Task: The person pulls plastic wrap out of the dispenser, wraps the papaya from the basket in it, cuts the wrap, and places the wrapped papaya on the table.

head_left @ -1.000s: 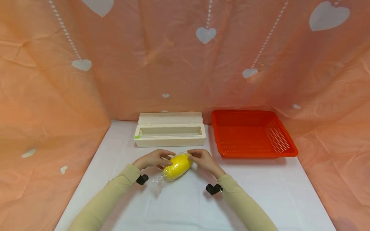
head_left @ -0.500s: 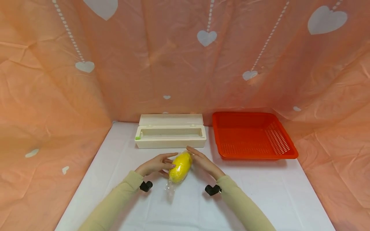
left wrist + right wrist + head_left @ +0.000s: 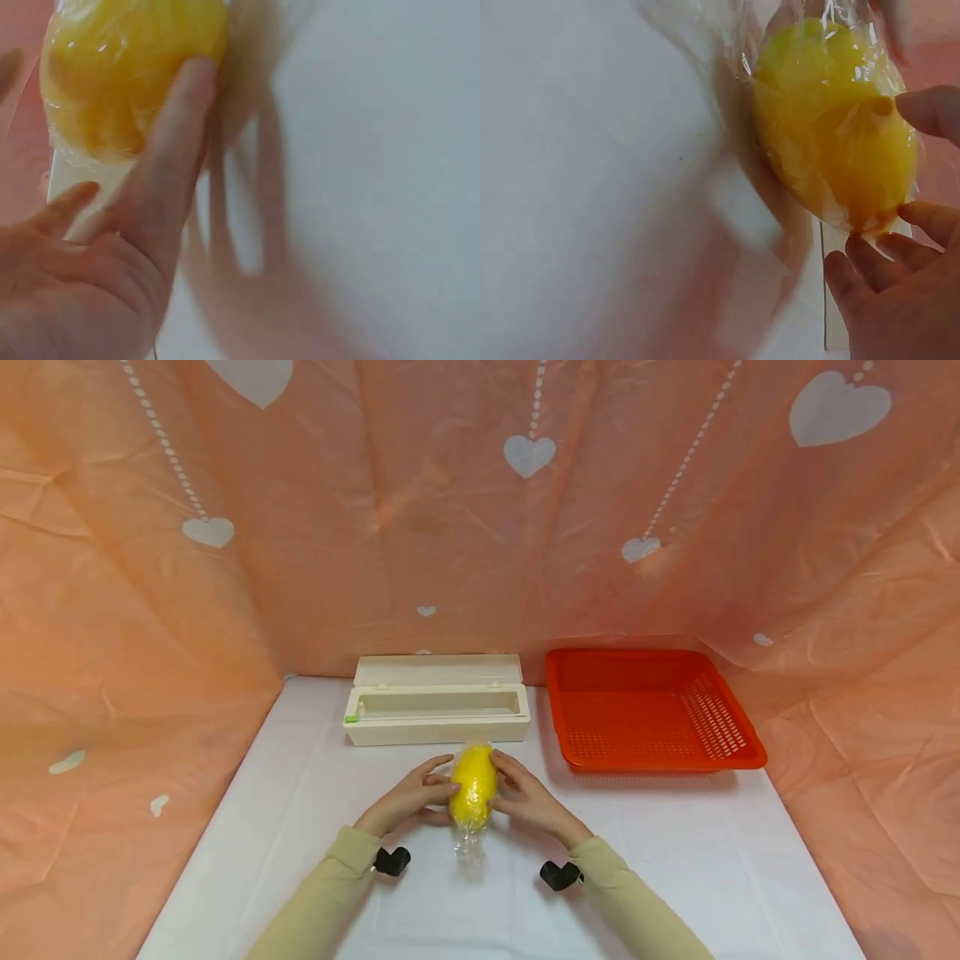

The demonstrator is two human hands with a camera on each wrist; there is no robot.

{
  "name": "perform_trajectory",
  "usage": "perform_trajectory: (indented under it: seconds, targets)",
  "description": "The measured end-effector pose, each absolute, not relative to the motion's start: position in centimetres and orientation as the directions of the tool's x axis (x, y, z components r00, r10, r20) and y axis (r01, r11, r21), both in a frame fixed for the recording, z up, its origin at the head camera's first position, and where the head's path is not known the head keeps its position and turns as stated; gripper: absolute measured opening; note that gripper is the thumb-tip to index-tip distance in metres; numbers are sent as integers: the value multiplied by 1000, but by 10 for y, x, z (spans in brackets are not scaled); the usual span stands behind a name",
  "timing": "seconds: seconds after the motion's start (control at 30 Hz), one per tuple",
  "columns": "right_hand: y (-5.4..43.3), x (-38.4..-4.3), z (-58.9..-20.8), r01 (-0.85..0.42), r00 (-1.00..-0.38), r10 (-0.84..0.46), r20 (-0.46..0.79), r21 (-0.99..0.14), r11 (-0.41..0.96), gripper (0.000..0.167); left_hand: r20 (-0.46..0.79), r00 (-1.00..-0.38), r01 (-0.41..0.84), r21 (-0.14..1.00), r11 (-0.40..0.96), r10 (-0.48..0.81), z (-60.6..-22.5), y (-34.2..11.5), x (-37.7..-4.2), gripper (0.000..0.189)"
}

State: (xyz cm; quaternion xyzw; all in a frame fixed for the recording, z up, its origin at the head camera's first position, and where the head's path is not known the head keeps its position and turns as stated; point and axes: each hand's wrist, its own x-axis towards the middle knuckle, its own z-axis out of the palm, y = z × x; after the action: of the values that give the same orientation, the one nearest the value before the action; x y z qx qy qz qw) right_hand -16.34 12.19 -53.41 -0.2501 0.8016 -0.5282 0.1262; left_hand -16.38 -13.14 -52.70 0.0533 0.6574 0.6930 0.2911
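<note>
A yellow mango wrapped in clear plastic film stands lengthwise between my two hands in the head view, a twisted tail of film at its near end. My left hand holds its left side; in the left wrist view the thumb presses on the film. From the right, my right hand grips it with fingertips and thumb. The right wrist view shows the mango with a greenish end and the right fingers at its other end.
Behind the hands stands a long white wrap box with its lid raised. An orange-red plastic basket sits at the back right. A white cloth covers the table, and a peach curtain with hearts hangs behind.
The mango has turned from slanting to nearly straight, its film tail swinging right toward me. My right fingers have shifted from its far end to its right side.
</note>
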Motion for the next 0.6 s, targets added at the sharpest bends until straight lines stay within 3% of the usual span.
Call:
perform_trajectory:
  seconds: [0.2,0.3,0.43,0.6]
  targets:
    - [122,-166,-533,-293,-836,-545,57,-887,357,73,-372,-842,-366,926,92,391,-529,-122,-169,79]
    - [124,-166,-532,-381,-812,-578,76,-820,428,71,-393,-848,-387,918,93,356,-530,-119,-171,77]
    - [130,-164,-530,-648,-721,-667,189,-524,552,72,-398,-850,-396,915,80,345,-527,-116,-172,75]
    - [132,-157,-522,-872,-480,-838,259,-40,487,87,-396,-857,-394,916,76,330,-524,-114,-173,75]
